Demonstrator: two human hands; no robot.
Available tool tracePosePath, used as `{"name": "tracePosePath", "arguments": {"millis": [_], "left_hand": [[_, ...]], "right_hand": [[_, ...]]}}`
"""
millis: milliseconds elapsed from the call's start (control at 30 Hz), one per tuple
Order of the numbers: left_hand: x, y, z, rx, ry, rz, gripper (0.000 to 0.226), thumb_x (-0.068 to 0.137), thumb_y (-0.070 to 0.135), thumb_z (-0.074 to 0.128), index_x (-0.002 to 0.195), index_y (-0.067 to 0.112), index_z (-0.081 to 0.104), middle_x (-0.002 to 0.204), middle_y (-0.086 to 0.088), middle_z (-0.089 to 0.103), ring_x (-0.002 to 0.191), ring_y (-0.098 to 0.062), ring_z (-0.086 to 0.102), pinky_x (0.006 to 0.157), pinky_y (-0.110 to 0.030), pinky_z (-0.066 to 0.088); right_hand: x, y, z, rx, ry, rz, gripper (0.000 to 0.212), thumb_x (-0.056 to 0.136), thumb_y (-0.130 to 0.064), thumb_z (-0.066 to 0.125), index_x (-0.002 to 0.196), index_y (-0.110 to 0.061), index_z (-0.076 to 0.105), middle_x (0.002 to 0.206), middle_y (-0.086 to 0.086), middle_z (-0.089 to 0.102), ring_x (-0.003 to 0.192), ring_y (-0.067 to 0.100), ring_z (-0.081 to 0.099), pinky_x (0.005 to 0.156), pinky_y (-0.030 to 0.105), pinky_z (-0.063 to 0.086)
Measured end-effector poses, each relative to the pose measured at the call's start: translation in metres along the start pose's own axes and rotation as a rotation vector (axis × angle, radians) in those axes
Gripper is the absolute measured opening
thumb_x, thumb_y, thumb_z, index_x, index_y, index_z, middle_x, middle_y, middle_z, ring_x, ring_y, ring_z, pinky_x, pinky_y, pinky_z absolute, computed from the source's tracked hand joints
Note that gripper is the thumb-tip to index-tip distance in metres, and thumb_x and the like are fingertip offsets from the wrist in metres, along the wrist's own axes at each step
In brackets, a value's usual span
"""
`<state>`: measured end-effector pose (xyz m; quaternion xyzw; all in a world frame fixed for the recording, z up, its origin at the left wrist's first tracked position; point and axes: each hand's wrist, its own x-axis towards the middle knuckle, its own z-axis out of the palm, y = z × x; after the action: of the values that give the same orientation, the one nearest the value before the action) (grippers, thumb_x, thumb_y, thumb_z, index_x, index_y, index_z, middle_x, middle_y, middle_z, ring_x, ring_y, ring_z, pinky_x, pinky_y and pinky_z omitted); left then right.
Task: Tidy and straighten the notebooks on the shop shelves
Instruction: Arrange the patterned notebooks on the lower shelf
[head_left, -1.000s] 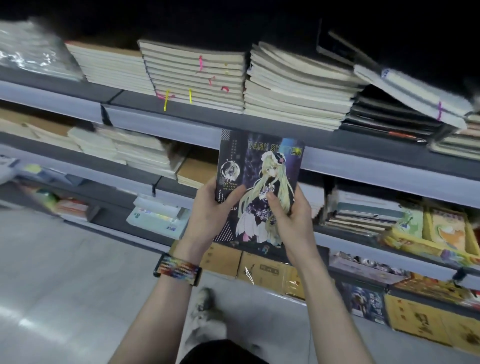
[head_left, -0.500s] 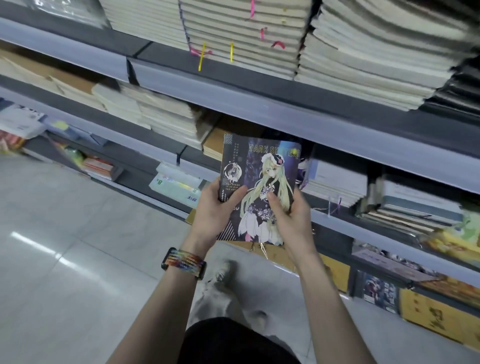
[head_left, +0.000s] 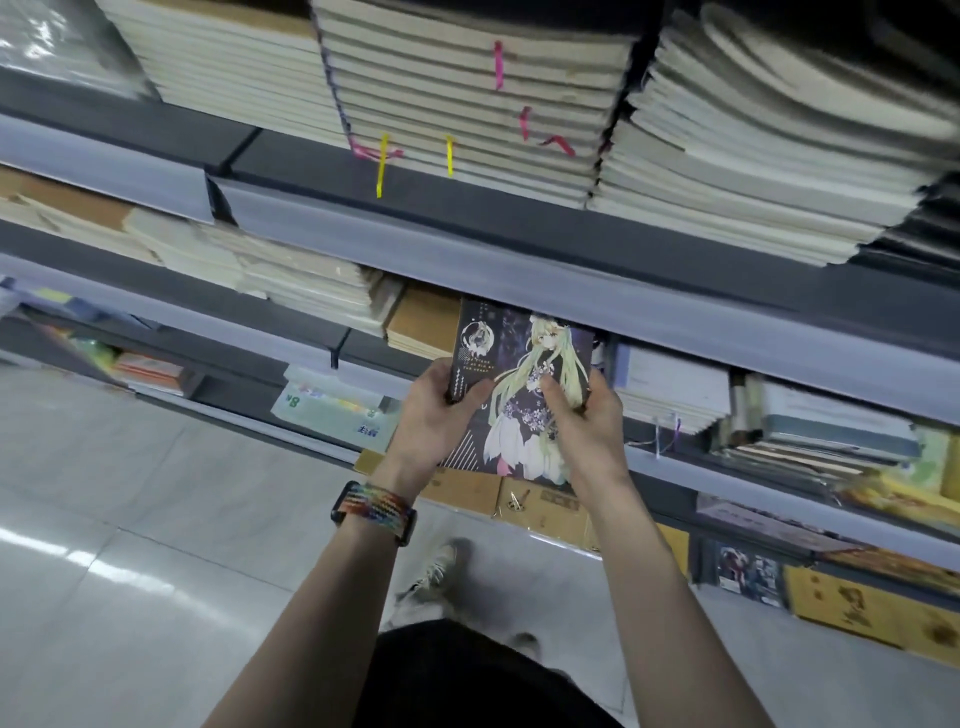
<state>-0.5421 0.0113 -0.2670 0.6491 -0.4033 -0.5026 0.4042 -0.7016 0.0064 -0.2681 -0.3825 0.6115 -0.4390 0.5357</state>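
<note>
**Item:** illustrated notebook (head_left: 524, 384), dark cover with a long-haired drawn figure.

**Location:** held in the air at the front of the middle shelf (head_left: 701, 467). Its top edge sits just under the pale rail of the upper shelf (head_left: 519, 270). A brown-covered stack (head_left: 423, 327) lies to its left and a white-paged stack (head_left: 670, 389) to its right. Whether it touches either stack cannot be told.

**Hold:** the left hand (head_left: 431, 415) grips the left edge with the thumb across the cover. The right hand (head_left: 589, 423) grips the right edge likewise, fingers behind. Both forearms reach forward and up. A woven multicoloured wristband (head_left: 374, 512) sits on the left wrist.

**Step, as judged:** placing this notebook into the gap between the two stacks. The next move calls for levelling the cover, sliding it in flat, and squaring it with its neighbours.
</note>
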Motion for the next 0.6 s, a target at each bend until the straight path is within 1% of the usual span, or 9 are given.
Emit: {"name": "tracePosePath", "arguments": {"millis": [67, 133, 200, 267, 333, 400, 500, 567, 600], "left_hand": [[0.011, 0.000, -0.003, 0.054, -0.052, -0.019, 0.034, 0.090, 0.034, 0.070, 0.117, 0.017, 0.060, 0.109, 0.001, 0.073, 0.098, -0.022, 0.070, 0.088, -0.039, 0.058], [0.020, 0.003, -0.006, 0.140, -0.099, -0.012, 0.039, 0.093, 0.033, 0.067, 0.126, 0.016, 0.056, 0.107, 0.004, 0.071, 0.097, -0.022, 0.068, 0.080, -0.021, 0.055], [0.028, 0.006, -0.006, 0.150, -0.145, -0.025, 0.038, 0.095, 0.026, 0.064, 0.130, 0.018, 0.053, 0.099, 0.006, 0.074, 0.095, -0.027, 0.069, 0.078, -0.028, 0.055], [0.035, 0.009, -0.006, 0.121, -0.176, -0.039, 0.036, 0.097, 0.021, 0.061, 0.131, 0.018, 0.052, 0.101, 0.006, 0.075, 0.095, -0.025, 0.070, 0.089, -0.038, 0.057], [0.043, 0.011, -0.004, 0.125, -0.189, -0.016, 0.029, 0.098, 0.016, 0.059, 0.127, 0.016, 0.055, 0.109, 0.006, 0.072, 0.102, -0.016, 0.068, 0.095, -0.033, 0.053], [0.051, 0.013, 0.000, 0.126, -0.166, -0.007, 0.028, 0.098, 0.017, 0.059, 0.126, 0.015, 0.055, 0.117, 0.008, 0.067, 0.110, -0.013, 0.064, 0.100, -0.027, 0.047], [0.064, 0.017, 0.006, 0.143, -0.126, -0.006, 0.027, 0.099, 0.017, 0.058, 0.125, 0.011, 0.055, 0.120, 0.009, 0.063, 0.108, -0.010, 0.062, 0.091, -0.016, 0.047], [0.075, 0.018, 0.012, 0.173, -0.117, -0.008, 0.025, 0.099, 0.017, 0.058, 0.123, 0.010, 0.058, 0.118, 0.001, 0.067, 0.102, -0.012, 0.064, 0.074, -0.010, 0.046], [0.080, 0.020, 0.015, 0.176, -0.114, -0.008, 0.025, 0.099, 0.016, 0.057, 0.123, 0.012, 0.059, 0.118, -0.001, 0.067, 0.101, -0.012, 0.063, 0.071, -0.008, 0.044]], "right_hand": [[0.009, -0.007, 0.002, 0.046, 0.035, 0.023, 0.088, 0.082, -0.053, 0.074, 0.154, -0.021, 0.033, 0.150, 0.000, 0.048, 0.135, 0.019, 0.049, 0.115, 0.042, 0.039], [0.019, -0.011, 0.002, 0.085, 0.074, 0.038, 0.078, 0.091, -0.037, 0.070, 0.155, -0.020, 0.029, 0.149, -0.002, 0.047, 0.134, 0.017, 0.049, 0.114, 0.034, 0.037], [0.029, -0.011, 0.000, 0.085, 0.104, 0.044, 0.067, 0.094, -0.033, 0.067, 0.151, -0.018, 0.036, 0.143, -0.005, 0.051, 0.128, 0.015, 0.053, 0.112, 0.032, 0.038], [0.036, -0.014, 0.000, 0.070, 0.131, 0.080, 0.047, 0.096, -0.029, 0.064, 0.138, -0.015, 0.047, 0.127, -0.005, 0.060, 0.116, 0.013, 0.058, 0.109, 0.032, 0.042], [0.043, -0.015, -0.001, 0.063, 0.156, 0.117, 0.028, 0.098, -0.024, 0.062, 0.121, -0.011, 0.051, 0.101, -0.003, 0.062, 0.102, 0.016, 0.060, 0.102, 0.032, 0.047], [0.048, -0.018, -0.001, 0.071, 0.182, 0.155, 0.012, 0.099, -0.020, 0.060, 0.104, -0.012, 0.053, 0.092, -0.004, 0.058, 0.095, 0.015, 0.059, 0.101, 0.033, 0.046], [0.052, -0.022, -0.002, 0.078, 0.191, 0.156, 0.015, 0.099, -0.015, 0.060, 0.086, -0.018, 0.054, 0.082, -0.004, 0.057, 0.083, 0.010, 0.059, 0.100, 0.032, 0.045], [0.055, -0.018, -0.006, 0.111, 0.178, 0.153, 0.007, 0.098, -0.014, 0.062, 0.096, -0.019, 0.059, 0.091, -0.004, 0.061, 0.096, 0.012, 0.060, 0.105, 0.032, 0.042], [0.055, -0.017, -0.008, 0.131, 0.174, 0.162, 0.011, 0.097, -0.014, 0.062, 0.107, -0.019, 0.060, 0.102, -0.004, 0.064, 0.106, 0.013, 0.059, 0.107, 0.032, 0.040]]}}
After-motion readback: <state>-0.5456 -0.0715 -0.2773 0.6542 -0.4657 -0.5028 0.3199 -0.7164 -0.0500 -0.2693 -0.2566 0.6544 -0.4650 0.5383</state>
